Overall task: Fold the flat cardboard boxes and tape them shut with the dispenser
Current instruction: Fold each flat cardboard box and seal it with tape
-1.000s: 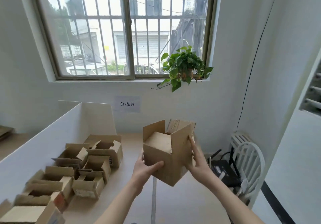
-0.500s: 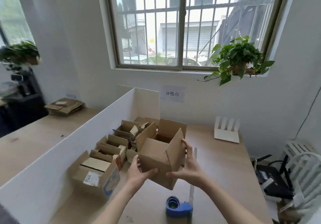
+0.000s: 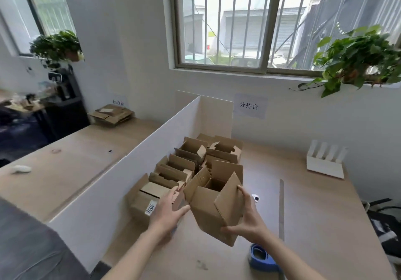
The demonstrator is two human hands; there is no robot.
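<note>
I hold an erected cardboard box [image 3: 208,212] tilted above the wooden table [image 3: 314,210], its top flaps standing open. My right hand [image 3: 249,221] grips its right side, fingers up along a flap and thumb under the bottom corner. My left hand [image 3: 167,214] is at the box's left side with straight fingers, its thumb touching the box's lower left edge. A blue tape dispenser [image 3: 262,258] lies on the table just below my right wrist.
Several open-topped folded boxes [image 3: 191,162] stand in a row along a white divider board [image 3: 138,171], right beside the held box. A white rack [image 3: 325,164] stands at the back right. Flat cardboard [image 3: 111,114] is stacked on the far left table.
My view swung left and down. The held box came lower, next to the row of boxes. My left hand's hold on it loosened to a thumb touch.
</note>
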